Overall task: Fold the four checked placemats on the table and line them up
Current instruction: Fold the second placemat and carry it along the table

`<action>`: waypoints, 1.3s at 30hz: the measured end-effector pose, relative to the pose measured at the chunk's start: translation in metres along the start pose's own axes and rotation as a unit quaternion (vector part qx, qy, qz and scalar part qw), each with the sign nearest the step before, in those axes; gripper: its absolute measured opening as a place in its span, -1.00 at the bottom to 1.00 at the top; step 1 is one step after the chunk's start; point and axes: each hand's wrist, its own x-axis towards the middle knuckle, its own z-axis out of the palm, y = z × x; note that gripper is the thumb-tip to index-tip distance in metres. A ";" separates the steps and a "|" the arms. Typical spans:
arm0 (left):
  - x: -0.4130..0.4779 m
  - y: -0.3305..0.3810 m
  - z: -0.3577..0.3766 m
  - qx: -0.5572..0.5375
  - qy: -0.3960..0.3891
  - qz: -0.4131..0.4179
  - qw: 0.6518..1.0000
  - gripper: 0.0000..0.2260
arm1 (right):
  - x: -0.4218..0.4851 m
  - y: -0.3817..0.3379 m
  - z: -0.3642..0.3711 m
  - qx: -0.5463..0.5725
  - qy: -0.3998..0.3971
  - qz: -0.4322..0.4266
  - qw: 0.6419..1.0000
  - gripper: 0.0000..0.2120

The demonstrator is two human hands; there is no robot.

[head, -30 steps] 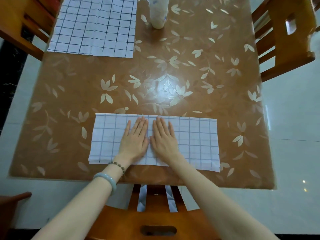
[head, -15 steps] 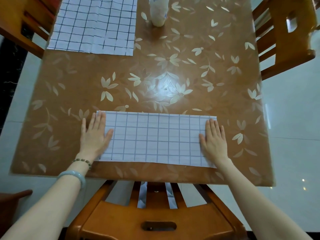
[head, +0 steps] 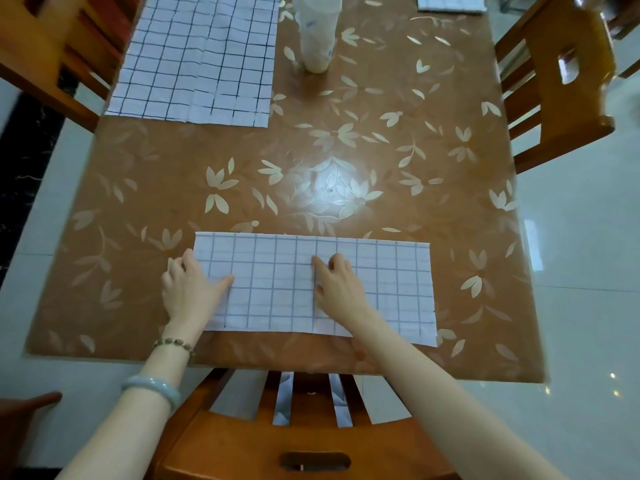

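— How far is the task?
— The near placemat [head: 277,289], lower centre, is folded once. The left hand [head: 188,289] pinches its left edge; the right hand [head: 337,285] presses its middle, grip unclear. The upper-left placemat [head: 194,60] lies unfolded.

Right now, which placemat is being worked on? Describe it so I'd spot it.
On the brown flowered table, look along the near edge by the chair back. The folded placemat there is a long narrow strip with the left hand at its left end and the right hand near its middle. The unfolded placemat at far left is wider and untouched.
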 end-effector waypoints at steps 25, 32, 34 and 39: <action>-0.026 -0.004 -0.122 -0.274 -0.136 0.076 0.949 -0.68 | 0.022 -0.010 -0.007 -0.015 -0.081 0.021 0.996 -0.17; -0.064 0.041 -0.133 -0.332 -0.147 0.121 0.924 -0.75 | 0.021 -0.012 -0.010 -0.016 -0.103 0.031 0.994 -0.05; -0.074 0.057 -0.132 -0.336 -0.142 0.144 0.920 -0.75 | 0.021 -0.012 -0.009 -0.015 -0.109 0.038 0.993 -0.05; -0.094 0.097 -0.119 -0.338 -0.138 0.205 0.908 -0.76 | 0.022 -0.009 -0.010 0.015 -0.120 0.045 0.992 -0.06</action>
